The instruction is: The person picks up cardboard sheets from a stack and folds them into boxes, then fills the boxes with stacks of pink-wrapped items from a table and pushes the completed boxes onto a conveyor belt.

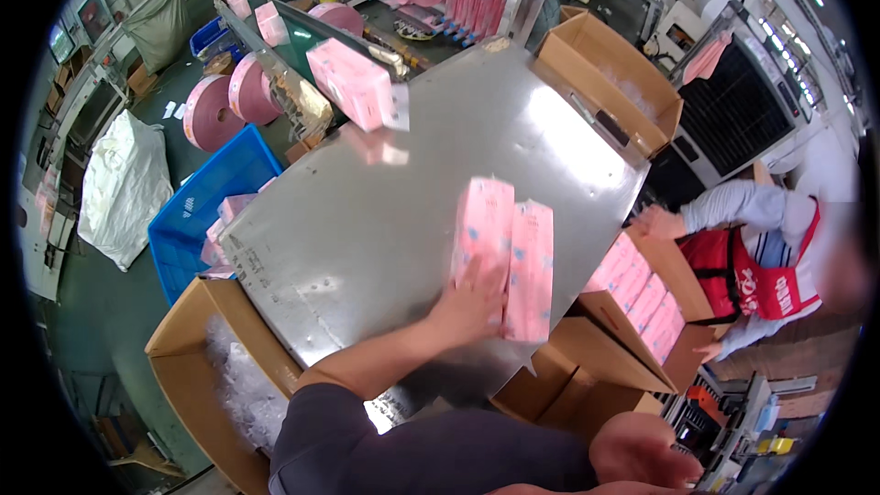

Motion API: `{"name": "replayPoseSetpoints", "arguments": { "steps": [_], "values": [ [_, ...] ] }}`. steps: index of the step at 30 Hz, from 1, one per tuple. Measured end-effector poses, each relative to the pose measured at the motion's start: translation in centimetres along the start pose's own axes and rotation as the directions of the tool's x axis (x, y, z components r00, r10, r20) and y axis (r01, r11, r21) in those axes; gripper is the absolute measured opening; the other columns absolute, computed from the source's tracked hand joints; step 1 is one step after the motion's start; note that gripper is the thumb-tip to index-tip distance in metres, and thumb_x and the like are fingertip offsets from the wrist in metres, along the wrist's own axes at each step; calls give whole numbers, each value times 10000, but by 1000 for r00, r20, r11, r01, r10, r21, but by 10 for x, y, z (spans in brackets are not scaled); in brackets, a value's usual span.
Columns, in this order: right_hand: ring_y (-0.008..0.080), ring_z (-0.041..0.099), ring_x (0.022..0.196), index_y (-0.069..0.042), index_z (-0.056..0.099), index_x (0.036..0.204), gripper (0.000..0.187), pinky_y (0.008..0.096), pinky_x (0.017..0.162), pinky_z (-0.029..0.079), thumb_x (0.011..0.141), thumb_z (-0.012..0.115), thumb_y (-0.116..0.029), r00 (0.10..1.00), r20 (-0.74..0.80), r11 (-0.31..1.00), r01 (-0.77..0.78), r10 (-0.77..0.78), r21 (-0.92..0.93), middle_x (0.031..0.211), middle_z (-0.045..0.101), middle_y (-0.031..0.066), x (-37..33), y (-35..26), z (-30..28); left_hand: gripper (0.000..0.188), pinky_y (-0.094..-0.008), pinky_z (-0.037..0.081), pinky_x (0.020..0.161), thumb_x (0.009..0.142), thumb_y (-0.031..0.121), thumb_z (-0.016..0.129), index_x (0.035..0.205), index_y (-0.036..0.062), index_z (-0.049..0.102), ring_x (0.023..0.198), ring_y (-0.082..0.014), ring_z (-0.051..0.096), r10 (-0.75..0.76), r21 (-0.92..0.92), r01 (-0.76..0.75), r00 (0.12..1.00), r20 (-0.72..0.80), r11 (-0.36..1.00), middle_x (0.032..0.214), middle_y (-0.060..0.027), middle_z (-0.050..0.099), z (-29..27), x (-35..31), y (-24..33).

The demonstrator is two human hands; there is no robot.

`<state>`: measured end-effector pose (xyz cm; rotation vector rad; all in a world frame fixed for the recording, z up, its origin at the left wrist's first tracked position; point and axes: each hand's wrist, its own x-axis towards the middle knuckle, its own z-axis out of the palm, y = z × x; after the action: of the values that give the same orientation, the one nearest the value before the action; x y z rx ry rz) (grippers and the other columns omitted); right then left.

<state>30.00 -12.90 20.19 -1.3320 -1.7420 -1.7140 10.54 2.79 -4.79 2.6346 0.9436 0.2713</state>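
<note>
Two long pink packs, soft plastic-wrapped like tissues, lie side by side on the metal table (385,220). My left hand (469,304) rests on the near part of the left pack (484,220), fingers stretched over its top. The right pack (530,270) lies against it, a little nearer to me. My right hand (642,451) is at the lower right, away from the packs and beside an open cardboard box (587,357). Motion blurs its fingers, so I cannot make out their pose. Another pink pack (353,82) sits at the end of the conveyor (298,41).
At right, a co-worker in a red vest (752,275) has hands on a carton (683,289) filled with pink packs. Another carton (605,82) stands at the far right edge. A blue crate (170,238) and a carton of clear plastic (197,348) flank the table's left.
</note>
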Motion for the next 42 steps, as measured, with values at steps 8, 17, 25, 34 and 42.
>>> {"name": "replayPoseSetpoints", "arguments": {
  "steps": [8, 17, 25, 34, 42],
  "values": [
    [494, 177, 1439, -169, 476, 1434, 712, 722, 1081, 181, 830, 680, -485, 467, 860, 617, -621, -203, 483, 1559, 288, 174, -100, -102, 111, 676, -664, 213, 1123, 898, 575, 569, 1445, 195, 452, 1486, -412, 141, -368, 13, 397, 862, -348, 918, 1565, -178, 291, -81, 110, -84],
    [402, 127, 1489, -323, 410, 1478, 664, 800, 1035, 165, 885, 540, -591, 364, 866, 690, -527, -344, 496, 1609, 236, 31, -122, -145, 146, 611, -565, 291, 1147, 910, 574, 543, 1309, 112, 573, 1488, -455, 42, -402, 230, 392, 916, -3, 891, 1620, -173, 135, -64, 108, -187],
    [423, 150, 1478, -297, 401, 1488, 656, 770, 1062, 136, 916, 486, -607, 309, 887, 726, -512, -344, 460, 1600, 256, 60, -140, -133, 116, 821, -738, 303, 1025, 802, 557, 685, 1471, 173, 403, 1491, -444, 54, 25, -43, -20, 993, 118, 999, 1616, -115, 156, -46, -41, -6],
    [363, 102, 1505, -322, 337, 1520, 660, 761, 1091, 75, 937, 427, -619, 284, 888, 701, -545, -362, 460, 1621, 213, 32, -135, -127, 119, 777, -750, 87, 1096, 907, 600, 538, 1523, 172, 336, 1506, -390, 24, -514, -12, 543, 787, -341, 840, 1627, -152, 117, -106, 127, -137],
    [346, 140, 1499, -306, 345, 1516, 683, 763, 1084, 119, 919, 458, -615, 334, 869, 711, -503, -365, 492, 1621, 216, 19, -134, -123, 122, 674, -622, 106, 1177, 932, 637, 451, 1418, 173, 500, 1502, -403, 31, -561, 336, 545, 826, -58, 768, 1594, -206, 212, -96, 131, -219]
  ]
}}
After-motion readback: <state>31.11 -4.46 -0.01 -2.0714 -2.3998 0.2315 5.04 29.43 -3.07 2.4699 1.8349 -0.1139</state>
